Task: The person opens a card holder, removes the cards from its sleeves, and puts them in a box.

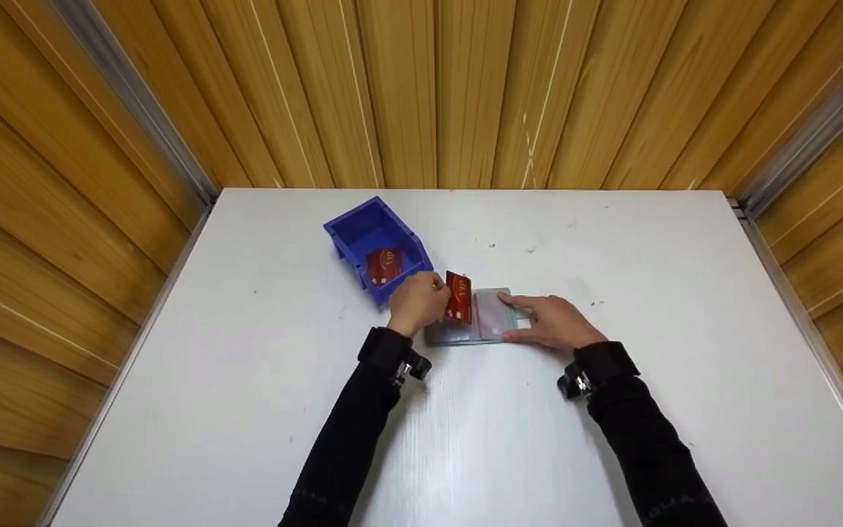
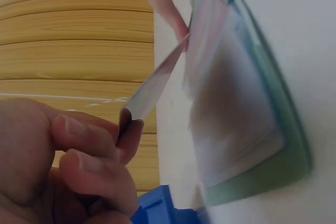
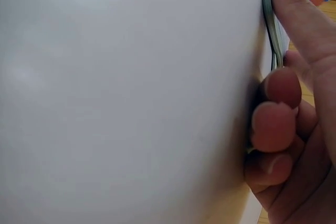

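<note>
My left hand (image 1: 419, 301) pinches a red card (image 1: 459, 298) with gold lettering by its left edge. That card stands tilted over an opened card holder (image 1: 454, 334) with clear plastic sleeves and a pale green cover. In the left wrist view the far end of the card (image 2: 152, 90) comes right up to the sleeve's edge. From the right, my right hand (image 1: 555, 322) grips the holder, thumb and forefinger spread on its right-hand sleeves. Its other fingers (image 3: 273, 127) are curled beside the holder's edge in the right wrist view.
Just beyond my left hand stands a blue plastic bin (image 1: 363, 233) with more red cards (image 1: 383, 265) lying inside. The white table (image 1: 246, 380) is bordered by wood-patterned walls (image 1: 465, 95) at the back and both sides.
</note>
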{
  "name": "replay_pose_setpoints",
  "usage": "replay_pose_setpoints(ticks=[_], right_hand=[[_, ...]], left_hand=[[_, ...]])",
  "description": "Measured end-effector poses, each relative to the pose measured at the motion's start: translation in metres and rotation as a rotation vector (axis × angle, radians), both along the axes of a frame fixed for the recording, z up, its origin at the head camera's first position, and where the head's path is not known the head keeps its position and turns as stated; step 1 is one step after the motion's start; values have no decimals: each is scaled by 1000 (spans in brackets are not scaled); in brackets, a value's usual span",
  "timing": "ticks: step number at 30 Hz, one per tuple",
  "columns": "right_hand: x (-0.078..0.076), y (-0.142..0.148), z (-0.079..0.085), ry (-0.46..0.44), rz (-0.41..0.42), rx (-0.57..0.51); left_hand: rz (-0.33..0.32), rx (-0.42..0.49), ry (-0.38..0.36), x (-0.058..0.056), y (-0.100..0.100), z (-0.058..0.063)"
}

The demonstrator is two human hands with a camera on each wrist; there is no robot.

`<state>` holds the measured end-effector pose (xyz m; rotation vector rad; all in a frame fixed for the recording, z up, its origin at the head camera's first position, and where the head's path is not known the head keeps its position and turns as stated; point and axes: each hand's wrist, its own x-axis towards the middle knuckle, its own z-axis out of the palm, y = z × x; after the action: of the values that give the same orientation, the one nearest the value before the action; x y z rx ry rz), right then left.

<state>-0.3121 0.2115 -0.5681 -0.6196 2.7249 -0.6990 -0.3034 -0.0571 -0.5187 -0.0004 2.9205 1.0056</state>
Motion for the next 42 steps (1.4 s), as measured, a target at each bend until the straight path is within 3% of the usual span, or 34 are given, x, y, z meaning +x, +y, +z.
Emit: replay_pose_setpoints(ticks=[7,11,15,19,23,26,29,34,42], right_hand=[[0,1,-1,15,12,-4],[0,0,0,15,0,1],[1,0,0,9,-17,-4],[1,1,-1,7,-24,-4],[2,0,-2,-2,-22,-5],[3,-1,-1,-3,-26,-16],[3,-1,0,-4,-29,-25],[4,-2,0,-10,-28,-32],[4,0,1,-9,-35,-38]], left_hand=[[124,2,154,-15,-25,34],[240,-42,232,-29,-44,42],[312,-126,301,-40,-60,34],[294,-304,326,-47,-69,20],[255,-487,231,-53,-73,9],[246,-568,155,-57,-75,5],[247,-635,149,-59,-77,2],[283,-692,173,-60,-78,-2],[302,-653,215,-59,-76,-5]])
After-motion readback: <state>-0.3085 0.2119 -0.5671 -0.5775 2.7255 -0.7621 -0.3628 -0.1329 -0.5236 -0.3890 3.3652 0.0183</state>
